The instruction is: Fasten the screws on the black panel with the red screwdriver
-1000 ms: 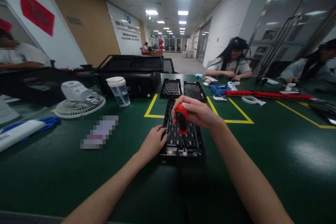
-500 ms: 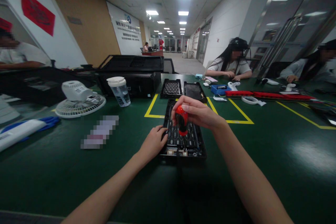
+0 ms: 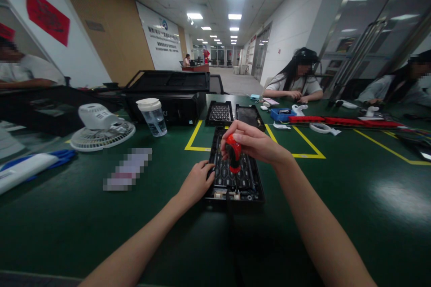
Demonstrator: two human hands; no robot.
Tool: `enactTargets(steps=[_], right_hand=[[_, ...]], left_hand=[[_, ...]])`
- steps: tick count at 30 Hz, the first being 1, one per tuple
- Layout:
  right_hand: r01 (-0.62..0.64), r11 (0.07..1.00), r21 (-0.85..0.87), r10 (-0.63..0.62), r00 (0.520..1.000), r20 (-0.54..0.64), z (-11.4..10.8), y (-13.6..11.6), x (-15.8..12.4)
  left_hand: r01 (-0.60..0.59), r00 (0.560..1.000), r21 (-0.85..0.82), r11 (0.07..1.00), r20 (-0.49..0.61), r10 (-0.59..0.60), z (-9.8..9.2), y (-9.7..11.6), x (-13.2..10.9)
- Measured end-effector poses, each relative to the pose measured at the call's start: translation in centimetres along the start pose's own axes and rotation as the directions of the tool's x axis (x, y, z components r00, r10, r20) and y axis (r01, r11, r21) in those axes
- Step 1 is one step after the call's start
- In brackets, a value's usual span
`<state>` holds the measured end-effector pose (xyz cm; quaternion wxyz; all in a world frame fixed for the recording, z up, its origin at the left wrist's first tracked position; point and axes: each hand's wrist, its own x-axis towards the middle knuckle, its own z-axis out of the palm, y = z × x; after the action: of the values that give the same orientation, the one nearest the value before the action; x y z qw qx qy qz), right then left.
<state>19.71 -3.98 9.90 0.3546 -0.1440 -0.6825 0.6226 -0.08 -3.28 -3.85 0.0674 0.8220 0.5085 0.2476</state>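
Observation:
A black rectangular case point(image 3: 259, 188) lies lengthwise before me, packed with dark parts in a hexagon pattern and with small fittings at its near end. My left hand point(image 3: 198, 180) is closed on the case's left wall, fingertips over the rim. Above the middle of the case, my right hand point(image 3: 251, 141) grips a screwdriver point(image 3: 233, 151) by its bulbous red and black handle from the top. The screwdriver stands nearly upright, its red collar downward over the near half of the case. Its tip is too small to make out.
Two more black trays point(image 3: 220, 112) stand behind the case, near yellow tape lines point(image 3: 198, 148). To the left are a lidded cup point(image 3: 153, 119), a white fan point(image 3: 101, 130) and a blurred flat item point(image 3: 129, 170). A blue box point(image 3: 281, 114) and tape roll point(image 3: 319, 128) lie right; co-workers sit beyond.
The screwdriver has tilted very slightly, with my right hand shifting a little around its handle. My left hand and the case stay in place.

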Motion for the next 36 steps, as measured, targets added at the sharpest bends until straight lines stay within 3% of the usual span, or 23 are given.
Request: enactTargets(steps=[36], right_hand=[[0.012,0.997,-0.077,-0.016,0.999,-0.052,-0.41,-0.21,-0.24]], left_hand=[[0.008,1.000,-0.008,1.000,0.009,-0.008,-0.10,0.20,-0.08]])
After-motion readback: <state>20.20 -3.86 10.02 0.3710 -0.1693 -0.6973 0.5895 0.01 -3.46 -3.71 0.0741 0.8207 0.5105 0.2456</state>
